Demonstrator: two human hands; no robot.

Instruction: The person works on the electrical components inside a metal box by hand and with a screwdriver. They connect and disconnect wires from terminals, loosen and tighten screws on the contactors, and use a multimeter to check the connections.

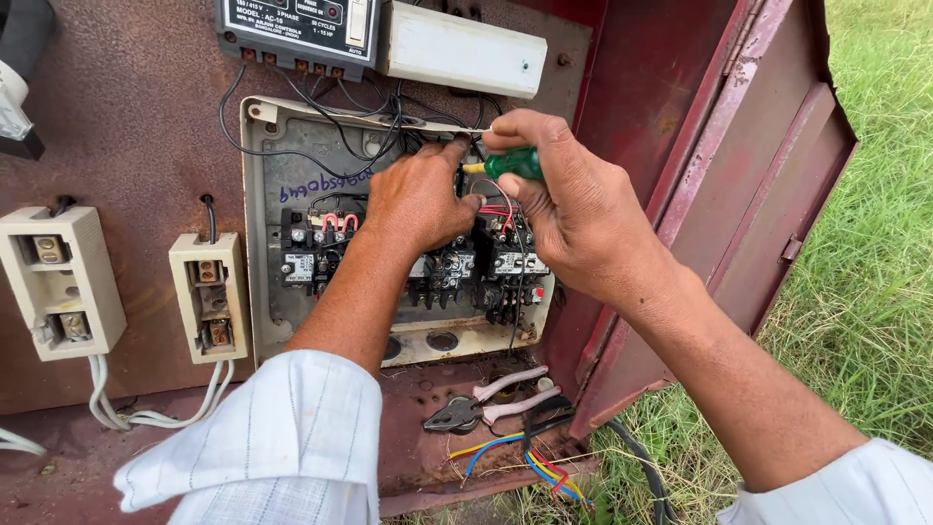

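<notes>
right hand (573, 209): fingers pinching green-handled screwdriver (512, 163)
left hand (420, 199): fingers curled, pressed together on contactor block (437, 264), just beside screwdriver tip
pliers (483, 401): well below both hands

Black rectangular label panel (296, 24) top centre, perhaps with white print.

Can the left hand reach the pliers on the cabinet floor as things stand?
Probably yes: the left hand is in the open starter box, the pliers lie uncovered below, and nothing stands between them.
</notes>
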